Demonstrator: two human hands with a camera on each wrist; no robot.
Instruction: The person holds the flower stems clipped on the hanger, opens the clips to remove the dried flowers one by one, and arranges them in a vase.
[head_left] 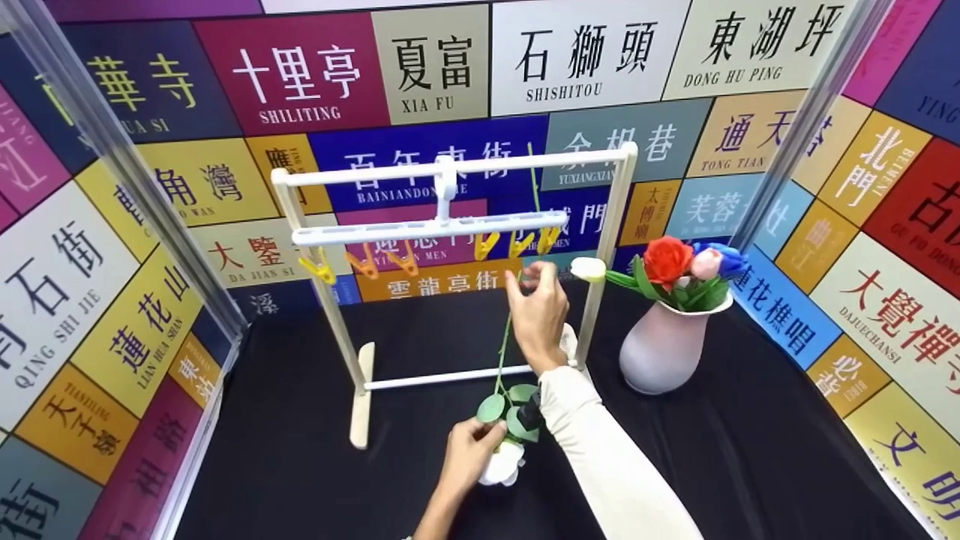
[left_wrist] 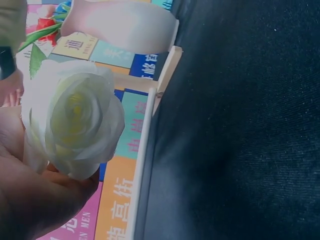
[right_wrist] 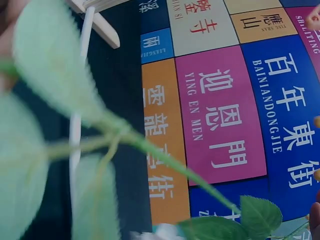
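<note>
A white artificial rose (head_left: 501, 466) hangs head-down, its long green stem (head_left: 504, 345) rising toward the hanger. My left hand (head_left: 468, 454) grips it between thumb and fingers close to the bloom. In the left wrist view, the rose (left_wrist: 75, 120) hides part of those fingers. My right hand (head_left: 541, 315) is raised beside the upper stem, thumb apart from its bent fingers, just below yellow clips (head_left: 517, 244) on a white hanger (head_left: 360, 234). Blurred green leaves (right_wrist: 55, 60) fill the near left of the right wrist view.
The hanger hangs from a wooden stand (head_left: 352, 177) with orange clips (head_left: 362, 262) and another yellow clip (head_left: 318, 266) on its left. A pale vase (head_left: 660, 356) on the right holds red, blue, pink and white flowers. Black cloth (head_left: 292, 480) covers the table; lettered panels surround it.
</note>
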